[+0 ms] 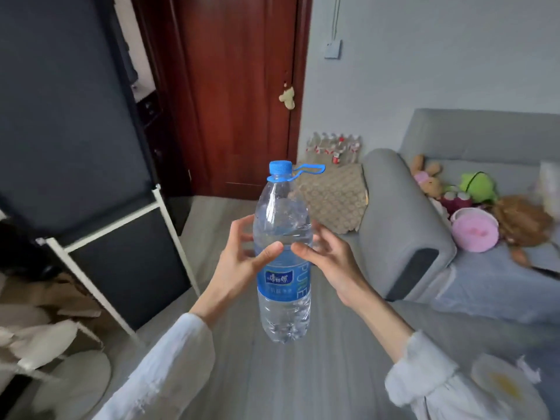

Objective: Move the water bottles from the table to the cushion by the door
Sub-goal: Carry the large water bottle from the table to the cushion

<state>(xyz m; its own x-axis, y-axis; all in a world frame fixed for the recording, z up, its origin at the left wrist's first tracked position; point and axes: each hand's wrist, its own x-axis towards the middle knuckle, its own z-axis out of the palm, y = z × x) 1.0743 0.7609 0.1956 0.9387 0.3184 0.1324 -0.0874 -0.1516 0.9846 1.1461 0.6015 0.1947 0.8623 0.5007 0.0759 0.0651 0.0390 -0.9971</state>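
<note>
Clear plastic bottle (283, 256) stands upright in mid-air, grasped at its middle by left hand (239, 262) and right hand (330, 262).

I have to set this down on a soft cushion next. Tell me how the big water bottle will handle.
The water bottle looks mostly full, so probably heavy; both the left hand and right hand hold it. Tall and narrow, it may tip on the patterned cushion. The thin clear plastic likely flexes under a firm grip.
</note>
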